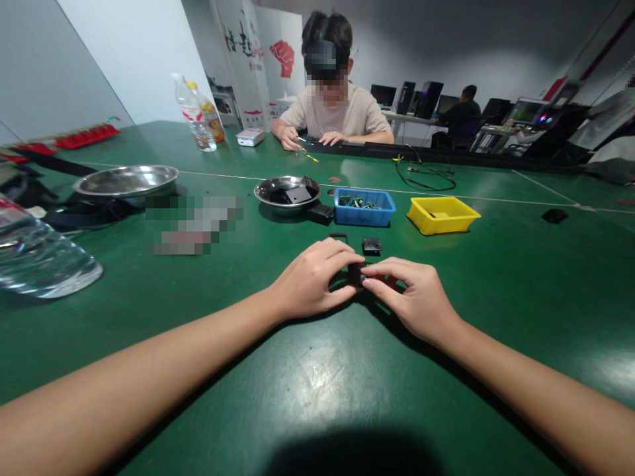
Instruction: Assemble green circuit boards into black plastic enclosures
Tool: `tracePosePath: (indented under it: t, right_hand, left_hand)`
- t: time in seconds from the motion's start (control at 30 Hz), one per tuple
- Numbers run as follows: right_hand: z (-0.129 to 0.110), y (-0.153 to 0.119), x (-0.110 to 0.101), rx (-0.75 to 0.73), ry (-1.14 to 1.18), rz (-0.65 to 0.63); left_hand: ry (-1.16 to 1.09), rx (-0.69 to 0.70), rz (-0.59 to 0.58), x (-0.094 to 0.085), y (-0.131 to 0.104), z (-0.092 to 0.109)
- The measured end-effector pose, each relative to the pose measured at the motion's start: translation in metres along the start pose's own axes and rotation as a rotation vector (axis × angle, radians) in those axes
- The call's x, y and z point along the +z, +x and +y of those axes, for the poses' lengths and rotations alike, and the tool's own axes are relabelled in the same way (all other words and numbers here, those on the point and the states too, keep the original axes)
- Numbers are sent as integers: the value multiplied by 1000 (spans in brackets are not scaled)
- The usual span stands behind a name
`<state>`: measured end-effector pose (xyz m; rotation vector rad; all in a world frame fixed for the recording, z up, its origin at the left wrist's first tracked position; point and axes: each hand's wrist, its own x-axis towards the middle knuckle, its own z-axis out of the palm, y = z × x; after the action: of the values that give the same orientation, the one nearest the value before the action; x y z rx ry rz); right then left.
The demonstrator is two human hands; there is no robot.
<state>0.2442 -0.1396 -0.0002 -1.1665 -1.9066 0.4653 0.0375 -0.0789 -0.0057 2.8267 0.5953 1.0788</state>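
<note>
Both hands meet over the green table (317,357) around a small black part (356,272). My left hand (317,274) grips its left side between thumb and fingers. From the right, my right hand (417,291) pinches at the same part with thumb and forefinger. Something red shows beneath the right fingers, partly hidden. Just beyond the hands lie a black square piece (372,246) and a thin black frame (339,237).
Farther back stand a blue bin (364,217) of small green parts, a yellow bin (443,225), and a steel bowl (286,209) with pieces. At left are a metal plate (129,190) and a large bottle (42,254). A person (342,109) sits opposite.
</note>
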Motion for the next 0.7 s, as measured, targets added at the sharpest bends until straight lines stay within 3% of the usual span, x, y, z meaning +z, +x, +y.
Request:
tracePosePath:
  t: [0.2,0.33,0.57,0.7]
  right_hand:
    - [1,-1,-2,-53,-41,113]
    - [4,1,-5,-131,-57,97]
    - [5,2,-5,-207,-81,95]
    - [6,3,-5,-336,-124,96]
  left_hand:
    - [-164,-113,10,-1,1,5]
    - [-227,-160,12,-2,1,7]
    - [-252,-106,3,-4,2,6]
    - [-232,-87,38,-4,3,4]
